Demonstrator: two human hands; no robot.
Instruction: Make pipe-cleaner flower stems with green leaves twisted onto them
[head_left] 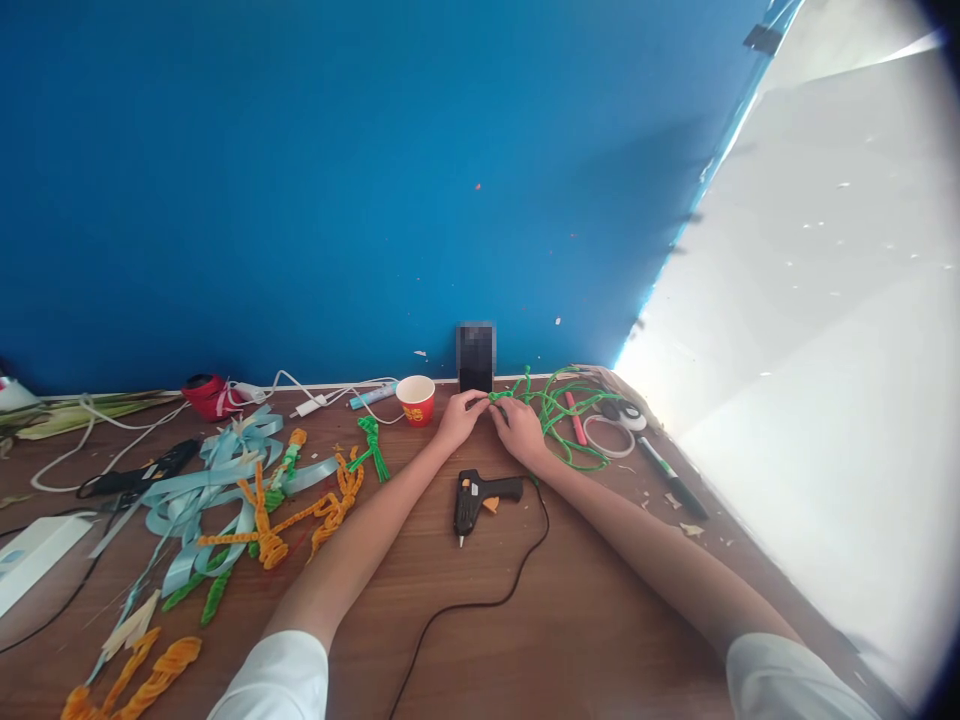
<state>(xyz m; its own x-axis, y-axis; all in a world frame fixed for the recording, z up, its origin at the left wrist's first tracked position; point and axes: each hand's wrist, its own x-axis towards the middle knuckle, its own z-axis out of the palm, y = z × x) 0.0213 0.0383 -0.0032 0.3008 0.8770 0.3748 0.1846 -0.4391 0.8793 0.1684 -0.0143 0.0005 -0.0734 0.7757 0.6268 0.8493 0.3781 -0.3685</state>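
Note:
My left hand [461,418] and my right hand [519,430] meet at the middle of the wooden table [420,620], pinching a knotted piece of bright green cord [501,396] between their fingers. The cord's long loose loops [559,420] trail off to the right across the table. Just below both hands, a black hot glue gun [480,497] with an orange trigger lies on its side, its black cable [480,605] curving toward the near edge.
A red-and-white paper cup [415,400] and an upright dark phone [475,360] stand at the blue wall. Left of my arms lie light blue ribbon [217,500], orange braided cord [262,530], and white cables. Right of the green cord are a red marker, a white ring and scraps. A bright white surface borders the right.

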